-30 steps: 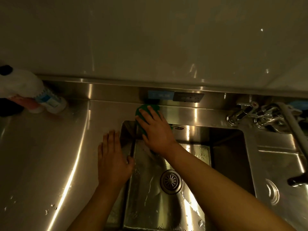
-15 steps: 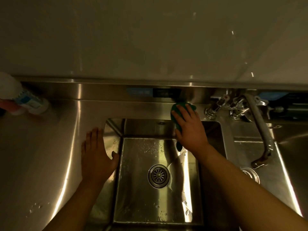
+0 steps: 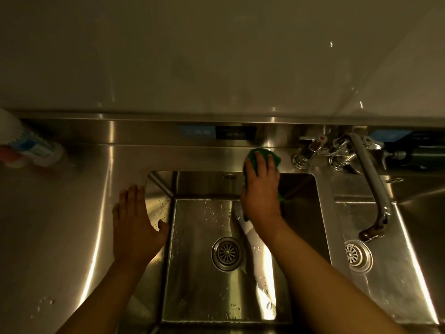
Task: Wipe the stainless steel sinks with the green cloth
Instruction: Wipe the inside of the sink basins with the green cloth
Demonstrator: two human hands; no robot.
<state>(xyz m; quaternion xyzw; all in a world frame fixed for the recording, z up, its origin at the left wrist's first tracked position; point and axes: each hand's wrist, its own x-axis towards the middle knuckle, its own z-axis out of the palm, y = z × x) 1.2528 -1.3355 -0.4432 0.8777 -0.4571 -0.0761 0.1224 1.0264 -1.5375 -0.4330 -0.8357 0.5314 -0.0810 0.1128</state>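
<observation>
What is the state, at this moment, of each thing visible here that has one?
green cloth, pressed on the rear rim of the sink, partly hanging inside.
right hand, fingers straight, pressing the green cloth.
left hand, flat on the counter.
sink, wet, droplets on its floor.
drain strainer, in place, uncovered.
faucet spout, swung over the neighbouring sink, no water flowing.
bottle, untouched, partly out of view.

Rightward, the tap valves (image 3: 309, 153) stand just beside your green cloth (image 3: 274, 158), and the spout (image 3: 372, 186) reaches out over the right sink (image 3: 387, 280). The backsplash (image 3: 144, 131) walls off the far side. Leftward, the far surface (image 3: 168, 158) runs open to the bottle (image 3: 33, 150) at far left.
</observation>
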